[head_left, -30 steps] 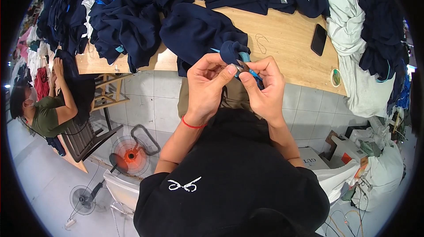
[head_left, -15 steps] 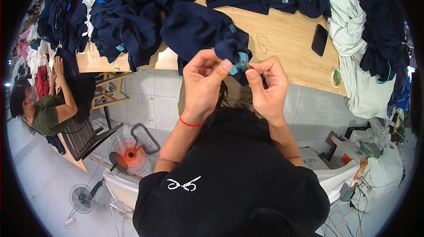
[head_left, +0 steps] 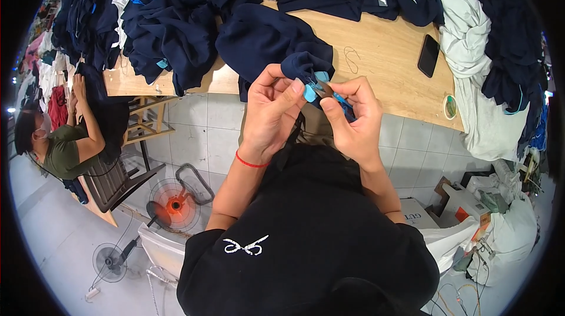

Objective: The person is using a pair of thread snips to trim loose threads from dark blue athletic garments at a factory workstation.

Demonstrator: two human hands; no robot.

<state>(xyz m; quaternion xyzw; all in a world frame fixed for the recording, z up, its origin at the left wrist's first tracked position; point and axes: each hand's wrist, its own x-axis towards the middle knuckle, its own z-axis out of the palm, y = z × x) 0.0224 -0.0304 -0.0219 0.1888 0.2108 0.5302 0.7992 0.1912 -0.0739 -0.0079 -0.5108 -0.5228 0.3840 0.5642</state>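
My left hand (head_left: 268, 107) pinches the edge of a navy garment (head_left: 268, 36), whose bulk lies over the front edge of the table. A light-blue patch (head_left: 310, 92) of cloth shows at the pinched edge. In my right hand (head_left: 356, 113) is a pair of small thread snips (head_left: 346, 106) with a blue handle. Their metal blades touch or sit right beside the light-blue patch. Fingers cover part of the tool, so I cannot tell whether the blades are closed on thread.
Heaps of navy garments (head_left: 170, 39) cover the back and left of the wooden table (head_left: 388, 51). A black phone (head_left: 428, 55) and pale grey cloth (head_left: 465, 21) lie at the right. A person (head_left: 70, 145) sits at the far left, near floor fans (head_left: 175, 204).
My right hand has turned a little, bringing the blue snips into clearer sight beside the light-blue patch. My left hand keeps its pinch on the garment.
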